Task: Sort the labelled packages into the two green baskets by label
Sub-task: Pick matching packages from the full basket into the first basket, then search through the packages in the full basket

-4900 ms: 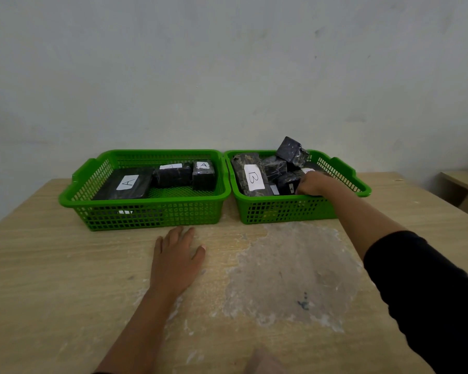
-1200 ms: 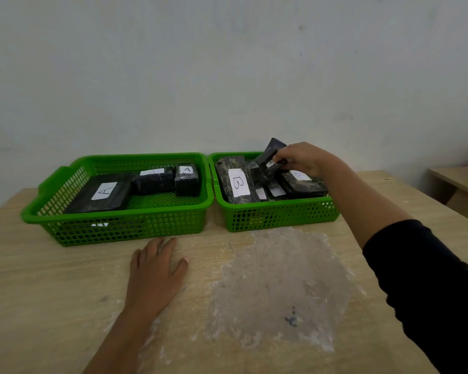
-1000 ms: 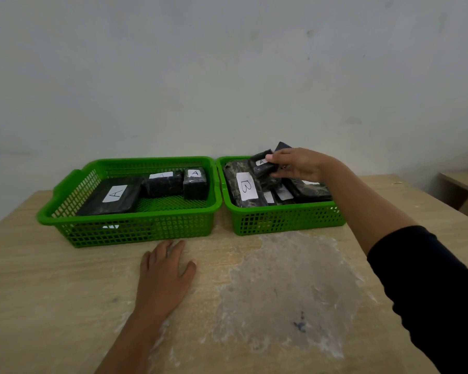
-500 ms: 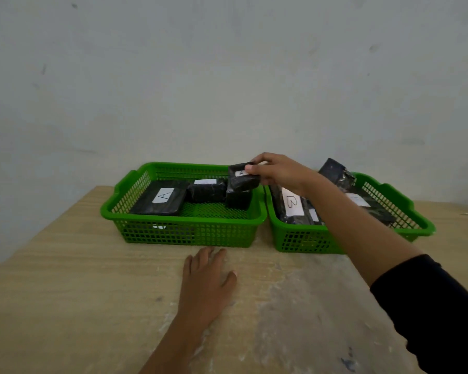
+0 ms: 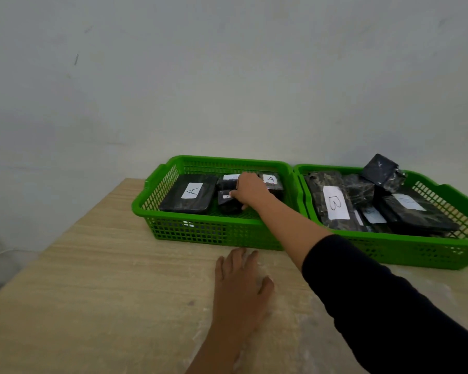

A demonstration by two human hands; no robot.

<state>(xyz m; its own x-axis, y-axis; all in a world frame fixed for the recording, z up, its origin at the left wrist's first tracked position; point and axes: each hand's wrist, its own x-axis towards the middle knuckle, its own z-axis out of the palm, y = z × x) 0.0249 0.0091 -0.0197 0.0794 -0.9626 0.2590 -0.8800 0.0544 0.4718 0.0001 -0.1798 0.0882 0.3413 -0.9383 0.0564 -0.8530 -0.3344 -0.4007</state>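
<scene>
A small black wrapped package [image 5: 228, 202] is held by the right hand [image 5: 250, 190], fingers closed over its top and side, low inside the left green basket [image 5: 214, 233], near the front wall. A white label shows on it, the letter partly hidden. Just beside it, to the left, a flat black package marked A [image 5: 189, 193] lies in the same basket; behind the hand, two more labelled packages are partly covered, one marked A [image 5: 272, 180]. Bare mesh floor is seen only in a narrow strip by the front wall.

The left hand [image 5: 241, 290] is laid flat on the table [image 5: 106, 292], fingers spread, gripping nothing, just in front of the basket.

The right green basket [image 5: 416, 252] touches the left one side to side. It is crowded: a long package marked B [image 5: 334, 205], several smaller labelled ones, and one crumpled black package [image 5: 382, 171] tilted above the rim.

The baskets are of perforated plastic; the table is pale wood grain with a worn patch at the right.
</scene>
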